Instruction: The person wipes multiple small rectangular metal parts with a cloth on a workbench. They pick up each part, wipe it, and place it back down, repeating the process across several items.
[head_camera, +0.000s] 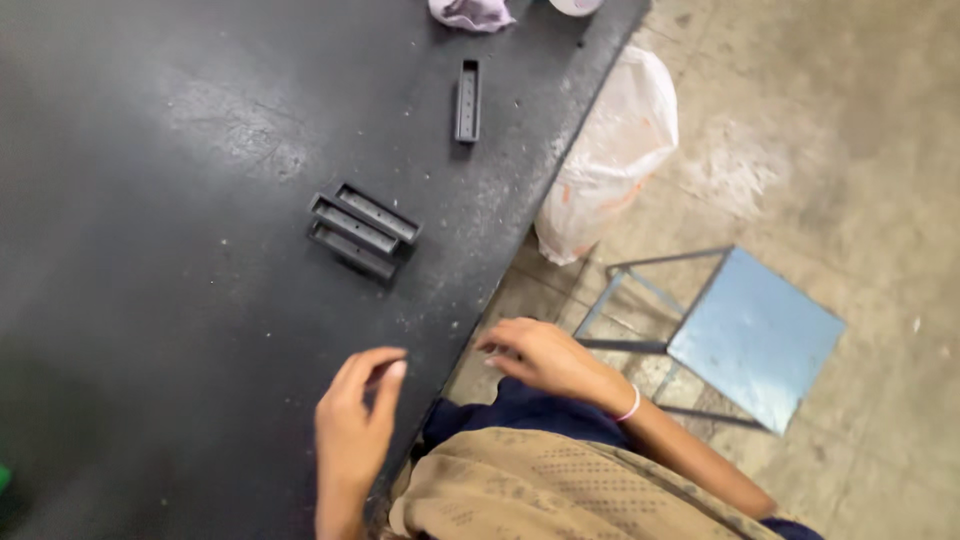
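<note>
Three black rectangular plastic trays (362, 232) sit grouped mid-table, a fourth (467, 100) apart farther off; left hand (352, 430) and right hand (545, 358), fingers loosely spread, hold nothing.

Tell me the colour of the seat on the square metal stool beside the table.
Light blue: the square metal stool's seat shows best in the head view, on a grey frame.

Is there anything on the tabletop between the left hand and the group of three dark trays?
Nothing visible. The left hand hovers at the near table edge, and only bare dark table lies between it and the three dark trays. The single tray sits farther off, beyond them.
</note>
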